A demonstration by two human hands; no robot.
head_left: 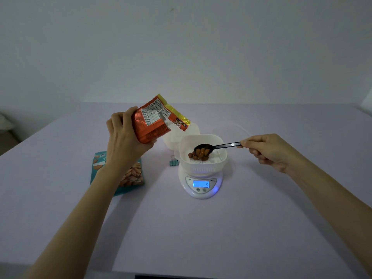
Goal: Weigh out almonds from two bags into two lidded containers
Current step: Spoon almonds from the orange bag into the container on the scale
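- Here the left hand (124,137) grips the orange almond bag (159,119), tipped
- The right hand (267,152) pinches a black spoon (213,147) of almonds (201,153), over the white container (203,156) on the scale (201,185)
- Teal bag (130,176) lies under the left wrist

Two bags are counted — an orange bag (155,119) raised to the left of the scale (201,183), and a teal bag (120,174) lying flat further left of it. Two white containers are seen: one container (203,156) set on the scale, a second container (177,137) just behind it to the left. One black spoon (217,147) is counted above the scale, one clip (173,161) beside it. Two hands are shown — a left hand (125,135) and a right hand (267,151). The almonds (199,154) form one small heap, too clustered to be counted singly.
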